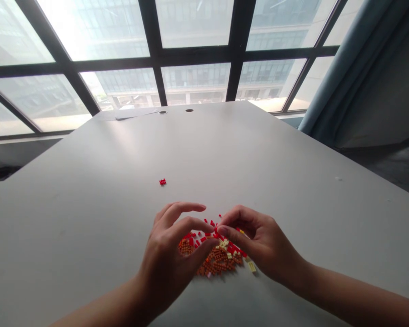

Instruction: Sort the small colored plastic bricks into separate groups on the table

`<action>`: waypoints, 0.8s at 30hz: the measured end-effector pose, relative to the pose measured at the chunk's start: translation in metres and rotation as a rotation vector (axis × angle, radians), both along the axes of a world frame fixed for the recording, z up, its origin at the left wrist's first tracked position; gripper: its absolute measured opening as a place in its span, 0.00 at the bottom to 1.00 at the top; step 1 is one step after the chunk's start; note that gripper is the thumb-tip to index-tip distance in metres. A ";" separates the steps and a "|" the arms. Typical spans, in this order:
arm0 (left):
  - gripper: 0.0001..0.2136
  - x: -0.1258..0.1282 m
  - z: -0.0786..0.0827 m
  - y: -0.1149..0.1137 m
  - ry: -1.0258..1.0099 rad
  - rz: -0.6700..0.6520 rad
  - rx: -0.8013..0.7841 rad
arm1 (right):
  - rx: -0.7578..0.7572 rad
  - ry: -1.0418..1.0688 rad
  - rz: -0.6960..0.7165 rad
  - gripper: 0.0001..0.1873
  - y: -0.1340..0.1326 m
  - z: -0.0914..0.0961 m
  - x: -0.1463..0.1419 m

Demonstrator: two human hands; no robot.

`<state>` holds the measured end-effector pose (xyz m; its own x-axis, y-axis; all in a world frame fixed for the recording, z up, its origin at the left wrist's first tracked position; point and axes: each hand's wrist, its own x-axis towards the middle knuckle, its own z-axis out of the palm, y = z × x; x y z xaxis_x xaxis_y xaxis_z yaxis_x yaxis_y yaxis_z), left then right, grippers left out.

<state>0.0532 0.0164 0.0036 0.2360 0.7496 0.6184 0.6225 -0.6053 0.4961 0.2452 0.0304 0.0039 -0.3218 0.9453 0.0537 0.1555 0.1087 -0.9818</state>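
Note:
A pile of tiny building bricks (221, 259), red, orange and cream, lies on the grey table (88, 204) near its front edge. Both my hands hover over the pile with fingertips almost meeting. My left hand (172, 254) has its thumb and middle finger curled into a pinch, index finger raised; what it grips is too small to name. My right hand (259, 243) is curled with fingers pressed together on a small red piece (215, 234). A small red brick assembly (162, 182) sits alone farther back on the table.
Two round cable holes (176, 111) and a flat sheet of paper (132, 113) are at the table's far edge. Large windows with dark frames (235, 54) stand behind. A blue curtain (347, 68) hangs at right, with dark floor below it.

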 end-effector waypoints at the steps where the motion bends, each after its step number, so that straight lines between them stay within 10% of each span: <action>1: 0.03 0.000 0.000 0.000 -0.002 0.004 0.000 | 0.019 -0.007 0.001 0.16 -0.001 -0.002 -0.001; 19: 0.02 -0.012 0.004 0.015 0.039 -0.015 -0.042 | 0.096 -0.062 0.045 0.11 0.009 -0.005 0.001; 24: 0.03 -0.046 -0.003 0.053 0.228 0.219 0.111 | 0.213 -0.281 -0.070 0.11 0.032 -0.003 0.021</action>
<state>0.0073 0.0698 0.0001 0.2187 0.7289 0.6488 0.8309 -0.4877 0.2679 0.2658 0.0619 0.0009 -0.2865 0.9428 0.1707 0.4302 0.2857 -0.8563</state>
